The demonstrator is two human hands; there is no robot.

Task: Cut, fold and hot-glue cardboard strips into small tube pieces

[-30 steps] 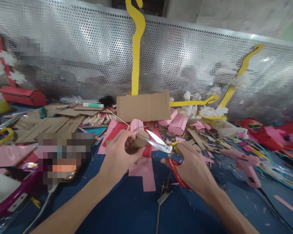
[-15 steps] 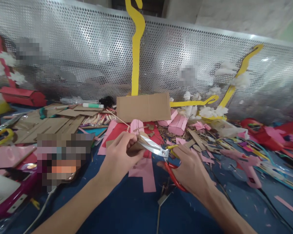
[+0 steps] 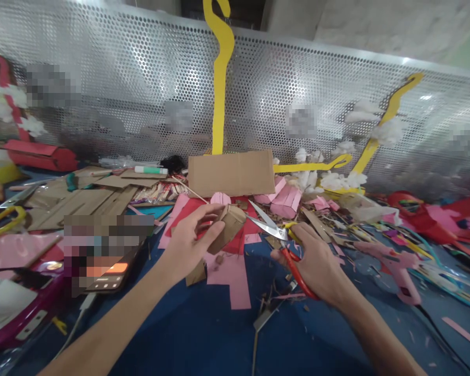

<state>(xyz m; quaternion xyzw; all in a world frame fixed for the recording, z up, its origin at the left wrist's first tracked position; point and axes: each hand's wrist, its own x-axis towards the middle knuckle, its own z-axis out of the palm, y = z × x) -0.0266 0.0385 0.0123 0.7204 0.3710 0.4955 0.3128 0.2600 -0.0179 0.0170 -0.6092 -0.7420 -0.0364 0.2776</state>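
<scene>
Forearms [image 3: 129, 308] reach in from both lower corners over a blue counter [image 3: 196, 334] sprinkled with small scraps. Nearest at the left lies a purple power strip [image 3: 15, 329], with a phone [image 3: 112, 277] just beyond it, a white cable [image 3: 78, 318] running to its lower end. Between the forearms, a pink paper cutout [image 3: 237, 287] lies flat.

Over that cutout's far end, the left hand [image 3: 188, 237] holds a small folded cardboard block [image 3: 230, 224], raised and tilted, its fingers clamped on the near side and top. The right hand [image 3: 319, 261] has its fingers closed through the handles of the scissors [image 3: 276, 231], one loop red and the other yellow. The blades stand spread, pointing left; the lower tip is right at the block's edge, though I cannot tell whether it touches. Well to the right of that hand is a pink glue gun [image 3: 391, 258].

Behind the block lies a red sheet [image 3: 253, 225], with flat cardboard pieces [image 3: 70, 206] heaped to the left and pink folded shapes [image 3: 285, 201] to the right. Farther back, a wide cardboard box [image 3: 231, 174] sits below an upright yellow hooked strip [image 3: 219, 89]. Another yellow strip [image 3: 370, 146], trimmed with white tufts [image 3: 387, 130], leans farther right. A perforated metal panel [image 3: 149, 68] closes off the back.
</scene>
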